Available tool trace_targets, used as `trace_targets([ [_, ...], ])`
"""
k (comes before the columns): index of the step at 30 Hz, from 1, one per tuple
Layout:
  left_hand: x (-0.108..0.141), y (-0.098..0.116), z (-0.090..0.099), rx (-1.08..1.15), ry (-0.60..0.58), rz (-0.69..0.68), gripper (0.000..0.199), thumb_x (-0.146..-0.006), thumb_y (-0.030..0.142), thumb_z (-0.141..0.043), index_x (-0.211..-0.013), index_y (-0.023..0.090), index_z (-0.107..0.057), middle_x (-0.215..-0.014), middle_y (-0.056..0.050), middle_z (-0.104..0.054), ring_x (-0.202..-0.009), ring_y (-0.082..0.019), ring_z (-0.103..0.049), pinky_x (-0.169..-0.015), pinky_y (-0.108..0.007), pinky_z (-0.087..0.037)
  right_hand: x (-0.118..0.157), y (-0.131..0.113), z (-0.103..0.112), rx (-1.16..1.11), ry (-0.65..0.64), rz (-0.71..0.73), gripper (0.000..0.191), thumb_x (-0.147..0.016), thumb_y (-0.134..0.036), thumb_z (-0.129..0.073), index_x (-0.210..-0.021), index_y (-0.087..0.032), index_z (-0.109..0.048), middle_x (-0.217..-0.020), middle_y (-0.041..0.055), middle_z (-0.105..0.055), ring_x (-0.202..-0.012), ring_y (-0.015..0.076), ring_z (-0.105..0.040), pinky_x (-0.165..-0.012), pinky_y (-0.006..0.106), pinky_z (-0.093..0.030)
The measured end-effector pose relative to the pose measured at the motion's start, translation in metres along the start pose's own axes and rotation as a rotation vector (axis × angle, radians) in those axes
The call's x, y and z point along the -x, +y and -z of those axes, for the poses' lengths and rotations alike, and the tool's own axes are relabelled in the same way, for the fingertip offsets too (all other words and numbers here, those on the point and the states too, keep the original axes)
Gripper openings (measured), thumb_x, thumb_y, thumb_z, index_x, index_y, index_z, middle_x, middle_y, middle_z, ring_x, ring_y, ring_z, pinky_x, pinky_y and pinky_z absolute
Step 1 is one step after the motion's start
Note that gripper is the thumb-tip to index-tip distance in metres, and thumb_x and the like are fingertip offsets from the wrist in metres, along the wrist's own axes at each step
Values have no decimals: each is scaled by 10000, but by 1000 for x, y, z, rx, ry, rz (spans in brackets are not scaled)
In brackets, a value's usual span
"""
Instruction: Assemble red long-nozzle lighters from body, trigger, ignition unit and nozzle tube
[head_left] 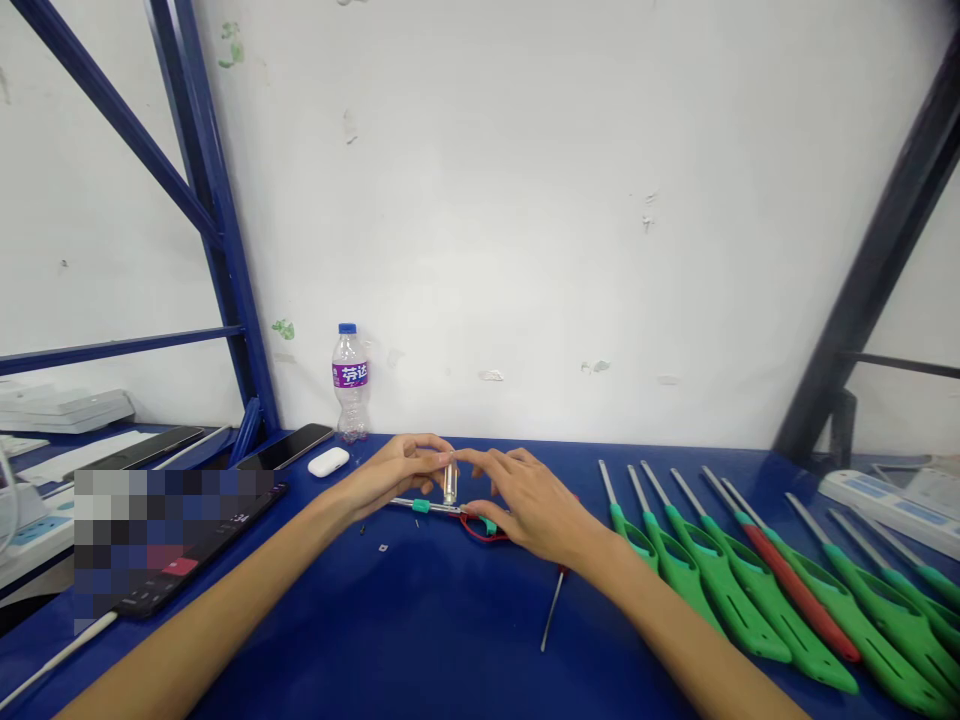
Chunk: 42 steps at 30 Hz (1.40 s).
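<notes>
Above the blue table [420,640], a small clear, shiny cylinder [450,484] stands between my hands. My left hand [405,466] has its thumb and fingers closed at the cylinder's top. My right hand [534,500] reaches in from the other side, index fingertip at the same top end, thumb held apart below. Under the hands lies a thin metal rod with a green collar [421,506]. A red wire [480,533] loops beside a green piece partly hidden by my right thumb. A screwdriver [553,610] lies below my right hand, its handle mostly covered.
Several green long-nosed lighters [739,600] lie in a row at right, a red one [806,590] among them. A plastic bottle [350,385], white earbud case [328,461] and phones [300,446] stand or lie at left. Tiny loose parts [383,548] dot the table.
</notes>
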<state>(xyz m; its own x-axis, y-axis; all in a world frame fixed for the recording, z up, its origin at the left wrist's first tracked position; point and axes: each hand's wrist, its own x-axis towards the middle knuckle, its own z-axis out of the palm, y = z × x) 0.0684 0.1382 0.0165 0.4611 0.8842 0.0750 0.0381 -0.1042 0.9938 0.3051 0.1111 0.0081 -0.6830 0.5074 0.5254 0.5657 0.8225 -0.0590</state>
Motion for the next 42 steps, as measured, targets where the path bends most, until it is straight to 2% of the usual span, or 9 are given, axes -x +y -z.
trace_targets([
  [5, 0, -12, -17, 95, -62, 98, 397, -768, 417, -805, -970, 129, -621, -881, -78, -699, -792, -166, -673, -634, -224, -441, -1, 1, -5, 79, -25, 64, 345, -976, -280, -567, -1317, -270, -520, -1007, 36, -645, -842, 193, -591, -823, 350, -458],
  [9, 0, -12, -15, -31, -158, 34, 365, -851, 488, -702, -858, 127, -650, -750, -24, -635, -642, -94, -548, -537, -191, -337, -3, 1, -5, 110, 7, 88, 227, -1006, -341, -506, -1181, -233, -603, -958, 41, -652, -784, 170, -595, -762, 319, -448],
  [12, 3, -2, -1, -282, -221, 38, 393, -880, 517, -641, -785, 137, -667, -626, 17, -558, -504, -63, -370, -477, -205, -249, -3, -1, -3, 135, 33, 70, 239, -1027, -357, -455, -1127, -206, -610, -979, 57, -651, -769, 163, -606, -722, 309, -444],
  [18, 21, 37, 43, -734, -523, 342, 397, -732, 512, -766, -995, 214, -761, -734, -21, -664, -534, -108, -468, -443, -203, -317, 0, -1, 2, 68, 109, -27, 280, -1040, -405, -412, -1134, -202, -581, -1108, 52, -668, -748, 124, -624, -653, 266, -423],
  [22, 27, 43, 55, -765, -486, 392, 389, -690, 480, -796, -989, 233, -763, -832, -39, -709, -579, -126, -543, -473, -196, -404, 1, 0, 3, 70, 110, -37, 271, -1027, -419, -445, -1104, -210, -598, -1087, 28, -683, -667, 99, -594, -590, 263, -372],
  [27, 20, 24, 53, -700, -537, 475, 405, -673, 425, -813, -1015, 218, -751, -944, -78, -744, -575, -149, -632, -573, -257, -509, 1, 2, 3, 91, 124, -51, 262, -1014, -415, -467, -1076, -204, -610, -1101, 45, -674, -681, 110, -596, -573, 262, -345],
  [31, 16, 11, 50, -741, -525, 504, 303, -638, 353, -815, -898, 208, -756, -835, -53, -749, -555, -159, -654, -579, -251, -491, 1, 4, 3, 103, 128, -71, 292, -1019, -428, -441, -1087, -205, -618, -1092, 65, -662, -707, 122, -605, -588, 259, -361],
  [35, 13, 5, 43, -878, -463, 402, 176, -646, 329, -781, -763, 200, -757, -715, -38, -734, -534, -149, -606, -528, -229, -436, 2, 4, 4, 118, 135, -80, 302, -1016, -438, -446, -1082, -199, -620, -1095, 66, -652, -714, 119, -602, -579, 254, -368],
  [42, 14, 13, 34, -942, -445, 351, 158, -713, 342, -728, -743, 189, -755, -709, -46, -727, -562, -148, -581, -522, -223, -413, 1, 5, 6, 114, 136, -63, 302, -1025, -432, -426, -1074, -198, -611, -1117, 54, -650, -670, 101, -579, -553, 253, -344],
])
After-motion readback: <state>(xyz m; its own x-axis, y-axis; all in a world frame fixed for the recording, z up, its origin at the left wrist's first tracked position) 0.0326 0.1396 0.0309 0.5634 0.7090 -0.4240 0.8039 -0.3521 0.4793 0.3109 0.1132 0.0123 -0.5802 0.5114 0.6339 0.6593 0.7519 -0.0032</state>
